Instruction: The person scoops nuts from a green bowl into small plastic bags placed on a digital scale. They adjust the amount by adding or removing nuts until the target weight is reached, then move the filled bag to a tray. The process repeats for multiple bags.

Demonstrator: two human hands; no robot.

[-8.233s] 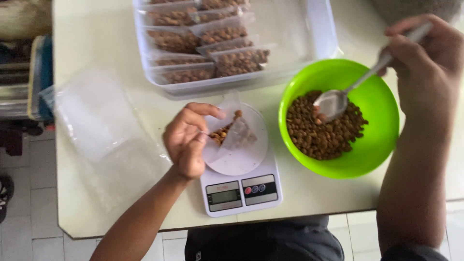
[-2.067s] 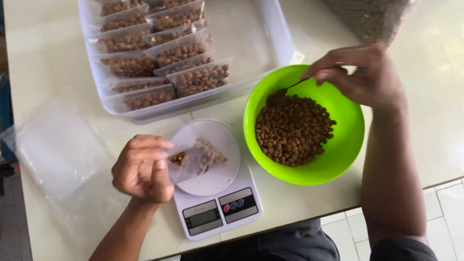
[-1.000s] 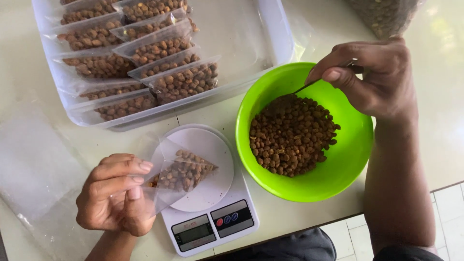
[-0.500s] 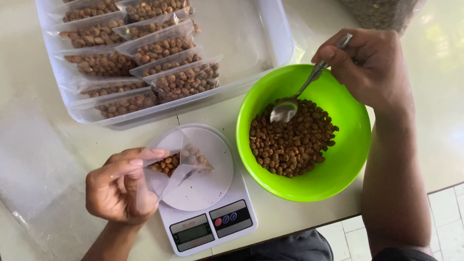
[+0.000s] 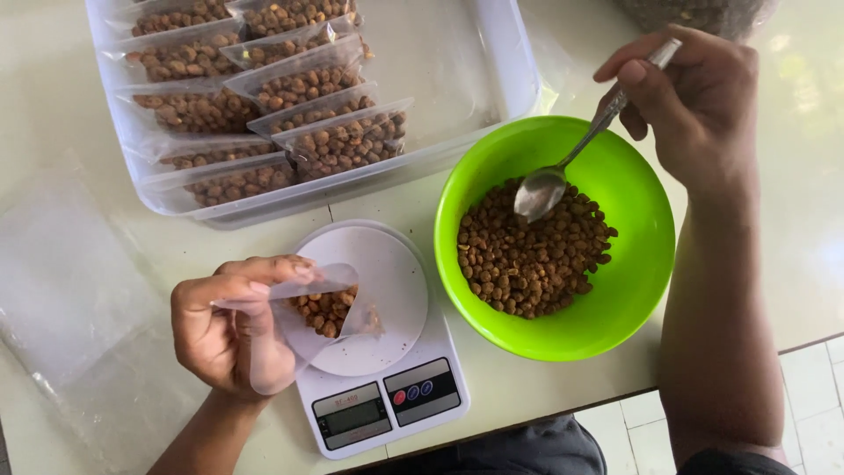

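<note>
We see soft, even daylight; glare washes out the table (image 5: 809, 97) at its right edge, shadows stay faint, and focus is sharp.

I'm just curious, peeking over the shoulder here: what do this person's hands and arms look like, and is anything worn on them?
Both hands, left hand and right hand, are bare: no gloves, rings, watch or bracelets visible. Both forearms are uncovered, with no sleeves in view. Fingernails are short and plain.
</note>
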